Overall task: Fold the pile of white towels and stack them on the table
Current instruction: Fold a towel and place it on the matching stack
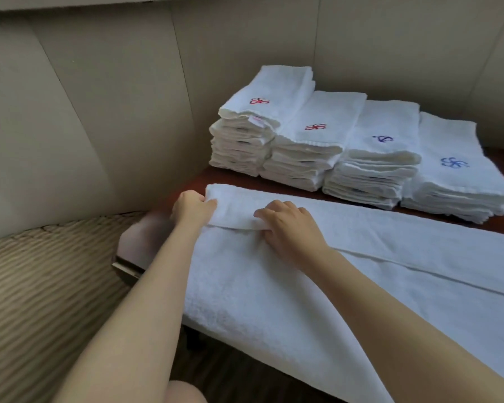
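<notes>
Towel in hand: a long white towel (pixel 317 257) lies spread across the near part of the table (pixel 192 177), its near edge hanging over the front. Its far-left corner is turned back on itself.
Left hand: your left hand (pixel 191 206) grips the outer end of that turned corner, fingers curled round it with the thumb on top.
Right hand: your right hand (pixel 288 225) pinches the flap's near edge, fingertips tucked under the fabric.
Step judged: start of a fold along the far-left end.
Advice: keep both hands level and draw the flap straight, so that its edge runs parallel to the seam line (pixel 419 264) crossing the towel. Smooth the crease flat before you let go.
Stacks: four piles of folded white towels (pixel 346 152) stand side by side along the far side of the table, touching one another and just beyond the spread towel.
Markings: the two left piles carry a red embroidered emblem (pixel 259 101); the two right piles carry a blue emblem (pixel 454 162). No lettering can be read. A small tag on the leftmost pile is too small to make out.
Surroundings: a beige panelled wall (pixel 99 97) behind; ribbed carpet (pixel 41 286) to the left.
</notes>
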